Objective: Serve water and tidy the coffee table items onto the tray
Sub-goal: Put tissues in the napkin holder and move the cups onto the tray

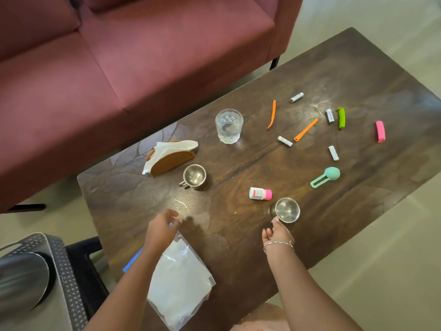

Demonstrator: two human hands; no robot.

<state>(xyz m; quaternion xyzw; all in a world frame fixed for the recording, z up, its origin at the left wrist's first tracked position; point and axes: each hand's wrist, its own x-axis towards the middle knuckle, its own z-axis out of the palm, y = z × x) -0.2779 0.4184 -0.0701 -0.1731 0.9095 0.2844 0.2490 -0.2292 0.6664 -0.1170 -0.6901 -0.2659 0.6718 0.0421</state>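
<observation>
Down at the near edge of the dark wooden worktop (238, 247), both hands hover apart and neither grips anything. The left hand (162, 229) hangs with loosely curled fingers above a clear plastic bag (179, 283) that lies flat at the near edge. The right hand (278, 232) is relaxed, its fingertips just at the near side of a small steel cup (287, 210) – whether they touch it I cannot tell. Beside that cup a white bottle with a pink cap (260, 193) lies on its side. A second steel cup with a handle (194, 176) stands upright next to a brown napkin holder (170, 157) stuffed with white napkins, and a glass of water (229, 126) stands farther back, near the sofa side. Scattered over the right half are two orange sticks (272, 113) (306, 129), four small white cylinders (296, 97) (330, 115) (285, 141) (333, 152), a green clip (341, 117), a pink clip (380, 131) and a teal scoop (325, 177). The tray (59, 263) – grey, with a perforated rim – sits off the worktop at the lower left and carries a steel vessel (21, 280); none of the small items is on it. A maroon sofa (143, 56) stands behind the worktop.
</observation>
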